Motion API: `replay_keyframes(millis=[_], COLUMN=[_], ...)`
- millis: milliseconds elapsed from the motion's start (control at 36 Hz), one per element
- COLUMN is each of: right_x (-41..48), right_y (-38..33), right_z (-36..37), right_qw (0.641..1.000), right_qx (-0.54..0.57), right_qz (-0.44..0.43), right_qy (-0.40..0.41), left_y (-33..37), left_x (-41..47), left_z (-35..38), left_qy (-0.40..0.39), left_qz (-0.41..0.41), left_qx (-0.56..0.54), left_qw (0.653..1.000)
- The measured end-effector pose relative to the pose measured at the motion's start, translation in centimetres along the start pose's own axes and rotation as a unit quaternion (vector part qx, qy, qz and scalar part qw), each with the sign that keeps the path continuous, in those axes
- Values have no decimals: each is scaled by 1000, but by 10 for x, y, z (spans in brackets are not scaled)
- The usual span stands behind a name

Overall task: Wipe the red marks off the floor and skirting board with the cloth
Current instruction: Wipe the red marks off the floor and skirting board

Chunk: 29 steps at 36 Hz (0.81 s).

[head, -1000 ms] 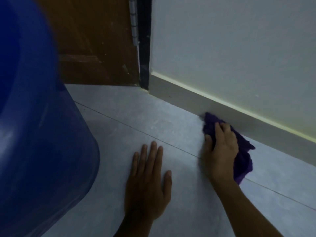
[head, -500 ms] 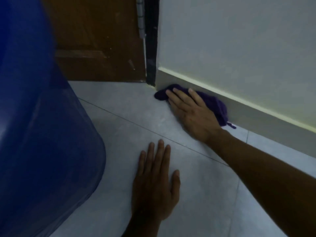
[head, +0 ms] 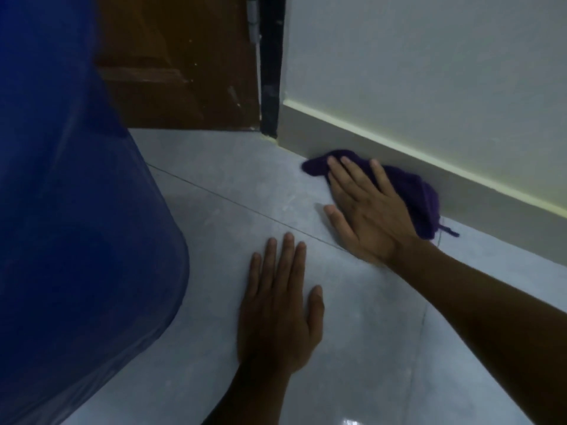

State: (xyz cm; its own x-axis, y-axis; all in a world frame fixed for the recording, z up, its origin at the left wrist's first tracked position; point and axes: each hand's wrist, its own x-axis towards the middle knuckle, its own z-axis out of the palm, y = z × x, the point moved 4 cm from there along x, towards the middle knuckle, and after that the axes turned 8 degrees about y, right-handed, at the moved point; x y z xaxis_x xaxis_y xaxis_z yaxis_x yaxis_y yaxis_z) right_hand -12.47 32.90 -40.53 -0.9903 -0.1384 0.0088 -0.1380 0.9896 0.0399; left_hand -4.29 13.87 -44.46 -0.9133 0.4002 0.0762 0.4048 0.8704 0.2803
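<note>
R hand (head: pixel 365 213) flat, fingers spread, pressing cloth (head: pixel 411 185) at skirting (head: pixel 478 182) base. L hand (head: pixel 279 305) open, braced on floor (head: pixel 233 185). Keep palm pressure even; no red marks visible.

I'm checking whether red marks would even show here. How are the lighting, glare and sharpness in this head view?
Head view: dim and bluish overall; a small glare patch on the grey tiled floor at the bottom edge; the big blue plastic tub is soft, close up; the purple cloth reads nearly black; no red marks discernible.

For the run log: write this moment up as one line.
right hand: flat on purple cloth, pressing it at floor-skirting board joint | left hand: flat on floor tile, bracing | red marks: none visible
</note>
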Motion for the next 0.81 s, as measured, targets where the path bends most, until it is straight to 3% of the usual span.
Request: replay_keyframes(millis=[111, 306, 500, 667, 750, 806], right_x=[46, 42, -57, -177, -177, -153], right_y=[-25, -25, 20, 68, 55, 36], right_z=[2, 8, 5, 5, 3, 1], right_qw=[997, 997, 968, 926, 889, 893], right_qx=[58, 70, 188, 173, 164, 174], right_qz=[-51, -43, 161, 321, 410, 398], right_qy=[-4, 12, 45, 97, 119, 119], left_y=[-1, -1, -1, 0, 1, 1], left_x=[0, 3, 1, 0, -1, 0], left_z=[1, 1, -2, -2, -2, -3], left_qy=[-8, -16, -22, -22, -28, -25], left_qz=[0, 4, 5, 9, 12, 13], left_qx=[1, 12, 5, 4, 6, 1], left_qw=[1000, 1000, 1000, 1000, 1000, 1000])
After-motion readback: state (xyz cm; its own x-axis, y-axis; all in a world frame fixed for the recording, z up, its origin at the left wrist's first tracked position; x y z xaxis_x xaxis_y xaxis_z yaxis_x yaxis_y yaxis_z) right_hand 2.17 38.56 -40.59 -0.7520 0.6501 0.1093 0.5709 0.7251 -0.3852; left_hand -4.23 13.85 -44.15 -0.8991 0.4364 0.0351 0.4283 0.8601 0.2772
